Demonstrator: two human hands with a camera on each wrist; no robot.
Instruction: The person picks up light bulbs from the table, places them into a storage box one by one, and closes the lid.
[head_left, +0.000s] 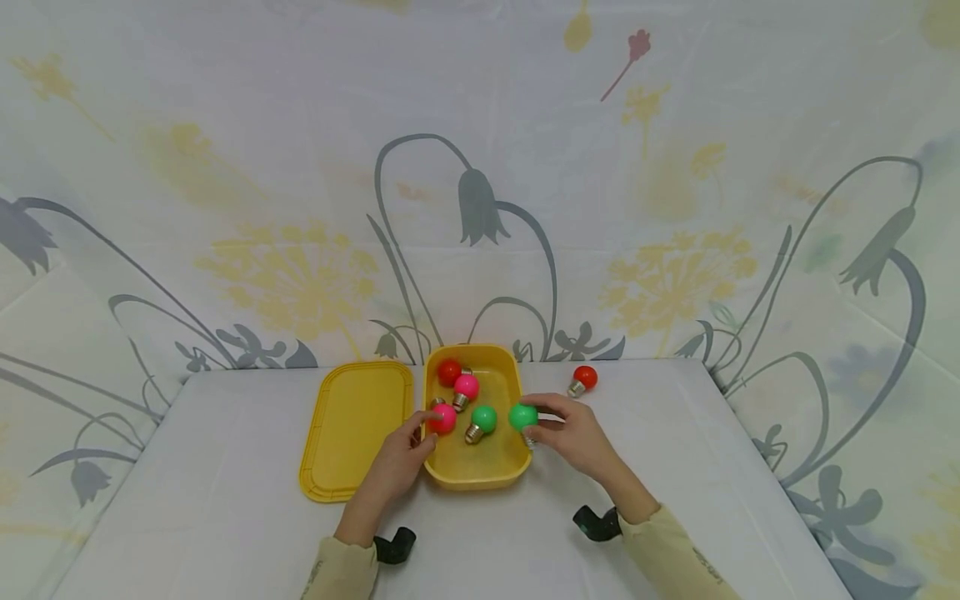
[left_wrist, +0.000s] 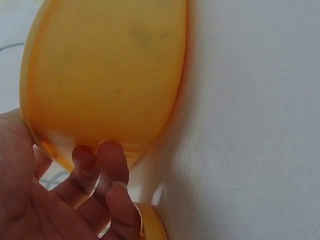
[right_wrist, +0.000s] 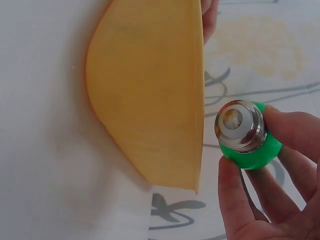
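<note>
A yellow box (head_left: 480,479) holds a red light bulb (head_left: 449,372), a pink light bulb (head_left: 467,386) and a green light bulb (head_left: 484,417). My left hand (head_left: 397,458) reaches over the left rim, its thumb and index finger at another pink light bulb (head_left: 445,420), which it pinches. In the left wrist view, the other fingers (left_wrist: 112,165) curl beside the box's outer wall; that bulb is hidden there. Over the right rim, my right hand (head_left: 573,437) pinches a green light bulb (head_left: 522,417). Its metal screw base faces the right wrist camera.
A yellow lid (head_left: 358,429) lies flat left of the box. Another red bulb (head_left: 585,377) lies on the white table to the right, beyond my right hand. Black curved pieces (head_left: 597,524) sit at both wrists. A flower-patterned cloth (head_left: 420,250) hangs behind the table.
</note>
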